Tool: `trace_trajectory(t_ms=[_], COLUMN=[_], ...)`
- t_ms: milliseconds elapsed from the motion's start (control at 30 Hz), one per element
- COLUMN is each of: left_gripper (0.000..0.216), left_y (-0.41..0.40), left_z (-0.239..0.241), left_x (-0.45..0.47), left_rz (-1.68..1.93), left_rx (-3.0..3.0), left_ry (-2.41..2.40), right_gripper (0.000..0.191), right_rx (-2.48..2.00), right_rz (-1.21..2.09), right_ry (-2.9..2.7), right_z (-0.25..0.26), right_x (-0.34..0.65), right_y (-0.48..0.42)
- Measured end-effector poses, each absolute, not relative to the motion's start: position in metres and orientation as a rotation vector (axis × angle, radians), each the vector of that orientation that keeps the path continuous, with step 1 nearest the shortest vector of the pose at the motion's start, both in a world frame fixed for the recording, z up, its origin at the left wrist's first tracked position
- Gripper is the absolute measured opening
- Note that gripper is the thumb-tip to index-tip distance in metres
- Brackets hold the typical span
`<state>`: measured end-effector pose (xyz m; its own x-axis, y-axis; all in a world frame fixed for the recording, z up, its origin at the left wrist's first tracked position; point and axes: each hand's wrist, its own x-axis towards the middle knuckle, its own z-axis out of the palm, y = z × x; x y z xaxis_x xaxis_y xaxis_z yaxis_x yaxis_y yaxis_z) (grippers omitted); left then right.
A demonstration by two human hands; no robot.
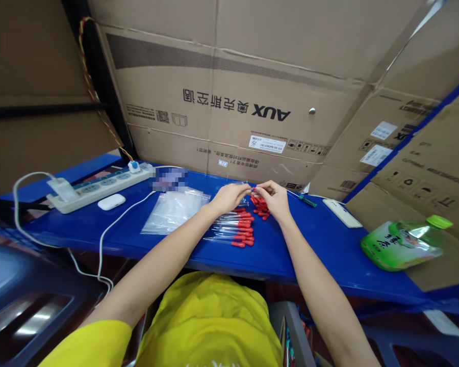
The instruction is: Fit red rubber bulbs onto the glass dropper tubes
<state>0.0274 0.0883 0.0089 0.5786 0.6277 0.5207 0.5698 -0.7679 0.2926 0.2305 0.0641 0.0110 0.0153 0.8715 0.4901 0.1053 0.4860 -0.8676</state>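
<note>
1. Blue, smooth-topped desk (275, 252) carries the small parts, and both bare hands of the person meet above it.
2. The right hand (274, 200) has its thumb and forefinger pinching one small red piece (253, 189), which the fingers mostly cover.
3. The left hand (229, 198) is bent, with its fingertips drawn together just beside the right fingertips; whether it also grips something, I cannot tell.
4. Slim clear droppers with red bulb ends (239, 237) lie on the desk in a rough row, partly under the left hand, their red ends pointing to the right.
5. Loose red bulb-shaped pieces (260, 206) make a small pile just right of these droppers, partly hidden by the right hand.
6. On the left are a flat transparent plastic bag (176, 211), a small white rounded case (111, 202) and a long white power strip (103, 186).
7. On the right are a dark-green-handled thin tool (308, 201) and a green-labelled plastic bottle (401, 245).
</note>
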Motion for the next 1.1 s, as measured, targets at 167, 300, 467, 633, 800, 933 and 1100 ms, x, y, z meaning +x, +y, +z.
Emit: trace_trajectory(t_ms=[167,300,467,633,800,933,1100], left_gripper=[0.035,0.034,0.033,0.040,0.041,0.040,0.038], left_y=[0.084,0.084,0.091,0.094,0.093,0.091,0.086], left_z=[0.014,0.014,0.011,0.007,0.003,0.005,0.012], left_x=[0.026,0.024,0.025,0.032,0.038,0.033,0.027], left_rz=[0.893,0.899,0.952,1.042,1.039,1.009,0.860], left_rx=[2.721,2.706,2.595,2.352,2.282,2.487,2.682], left_ry=[1.097,1.085,0.939,0.738,0.771,0.867,1.041], right_gripper=[0.045,0.046,0.045,0.036,0.034,0.038,0.043], right_rx=[-0.941,-0.956,-0.965,-0.939,-0.979,-0.986,-0.989], right_rz=[0.762,0.730,0.701,0.624,0.490,0.574,0.707], right_ry=[-1.459,-1.489,-1.509,-1.543,-1.586,-1.574,-1.619], right_z=[0.009,0.008,0.007,0.005,0.005,0.007,0.012], right_x=[0.231,0.231,0.230,0.228,0.228,0.231,0.237], right_y=[0.064,0.063,0.063,0.063,0.063,0.064,0.063])
